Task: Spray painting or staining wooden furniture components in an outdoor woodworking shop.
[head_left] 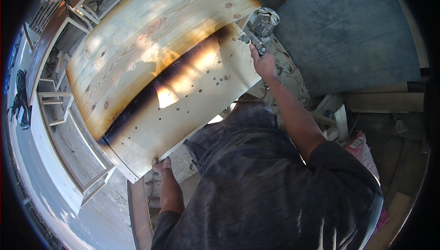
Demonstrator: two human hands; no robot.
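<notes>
We grip the near edge of the wooden panel (151, 62) with left hand (161, 165) at 6 o'clock, fingers curled under, while right hand (263, 64) at 3 o'clock clasps the spray gun (256, 34), fingers wrapped tight around its handle.

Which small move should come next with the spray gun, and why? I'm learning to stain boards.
Probably sweep the spray gun in the right hand leftward along the dark band's edge: the wooden panel is dark only there, pale elsewhere, and the left hand steadies its lower edge.

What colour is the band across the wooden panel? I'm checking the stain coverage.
Dark brown to black band on the pale panel; head view.
</notes>
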